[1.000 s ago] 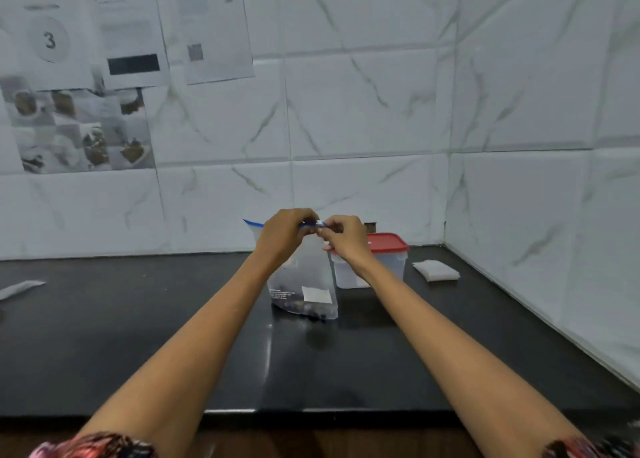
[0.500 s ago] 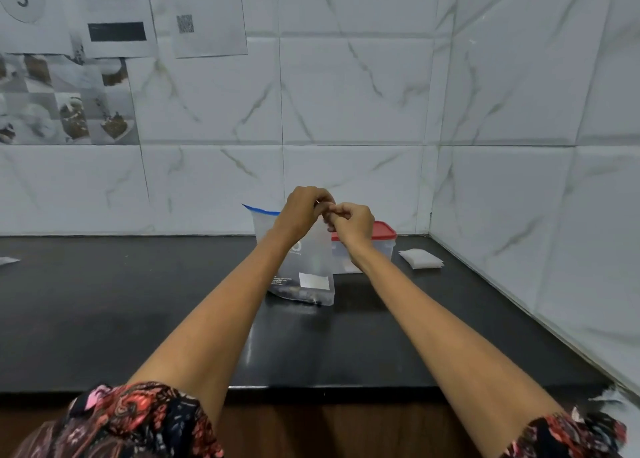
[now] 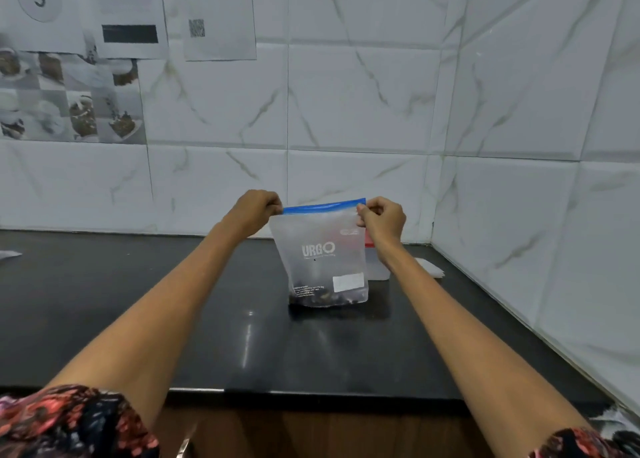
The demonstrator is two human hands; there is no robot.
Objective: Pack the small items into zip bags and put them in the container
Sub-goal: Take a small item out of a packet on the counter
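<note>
From the head view, the zip bag (image 3: 323, 257) stands upright on the black counter (image 3: 173, 302), toward its back right corner. The left hand (image 3: 254, 212) pinches the left end of the blue zip strip (image 3: 323, 205), fingers curled tight on it. The right hand (image 3: 382, 217) pinches the right end the same way, thumb and fingertips closed on the bag's top corner. The strip runs taut between them. Dark small items (image 3: 325, 297) lie heaped along the bottom of the bag, well below the seal.

Whether the strip is pressed closed along its whole length cannot be told from here. If a gap is left in the middle, the items could spill once the bag is tipped or laid on its side.

The container (image 3: 377, 267) sits just behind and to the right of the bag, mostly hidden by it and by the right wrist; a sliver of red lid (image 3: 369, 242) shows. The lid looks on, so it likely has to come off first. Letting go with one hand to do that could let the bag flop over, since only the weight at the bottom steadies it. A white packet (image 3: 429, 267) lies further right, near the wall, and a reaching arm could brush it.
</note>
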